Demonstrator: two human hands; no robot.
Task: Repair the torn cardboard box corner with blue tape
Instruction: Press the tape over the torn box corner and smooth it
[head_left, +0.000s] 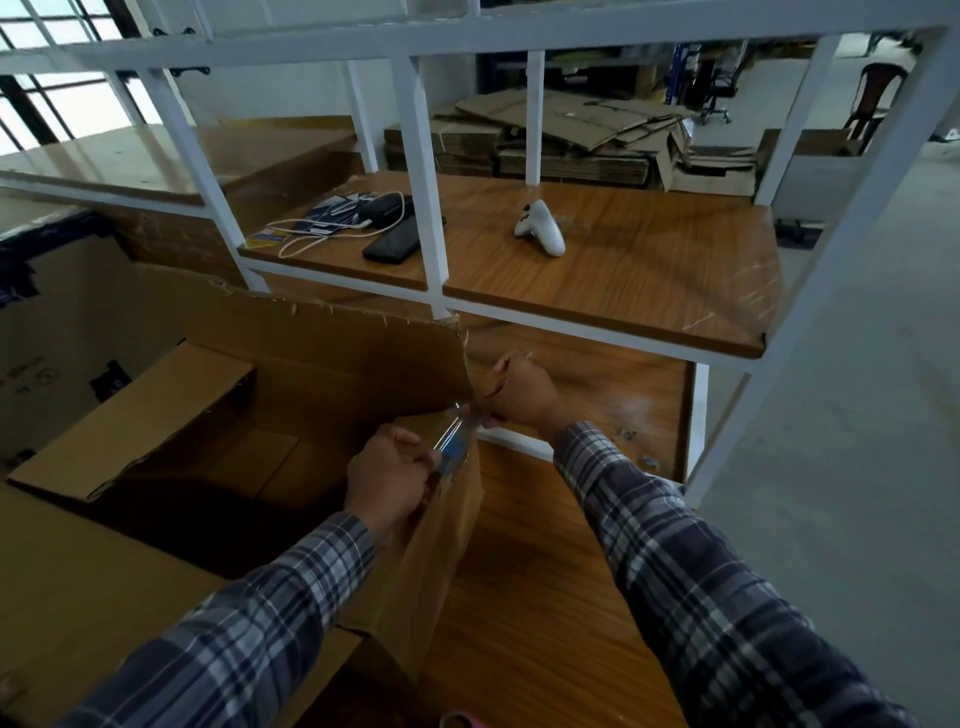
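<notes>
The open cardboard box (218, 415) stood on the wooden table (545, 597), its torn corner (462, 374) on the far right side. A strip of tape (453, 436) stretched across that corner between both hands: the left hand (387, 480) pinched its near end against the box wall, and the right hand (522, 392) gripped the far end just outside the corner.

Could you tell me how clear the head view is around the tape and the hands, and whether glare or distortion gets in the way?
Head view: the tape strip between the left hand and right hand is shiny and slightly blurred; window light glares off the upper-left tabletop; the wide lens bends the white shelf frame; the inside of the cardboard box lies in deep shadow.
</notes>
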